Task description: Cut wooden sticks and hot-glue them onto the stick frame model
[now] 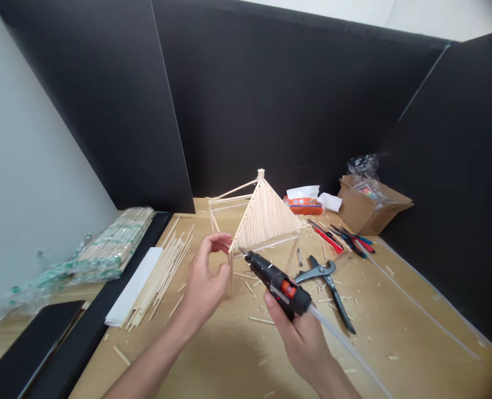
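A small house frame of thin wooden sticks [266, 216] stands on the table, one triangular roof face filled with sticks side by side. My right hand [299, 338] is wrapped around a black hot glue gun [277, 280] with a clear glue stick running out of its back end. The gun's nozzle points at the roof's lower left corner, close to my left hand. My left hand [210, 271] has its thumb and fingers curled around that corner post. Whether the fingertips pinch the frame or a small stick piece there is hard to make out.
Loose sticks [162, 277] lie on white paper at left, near bagged stick bundles [116, 238] and a black phone-like slab [33, 343]. To the right are pliers [333, 288], a red utility knife [326, 238], cutters [354, 244] and a cardboard box [360, 210]. Stick scraps litter the table.
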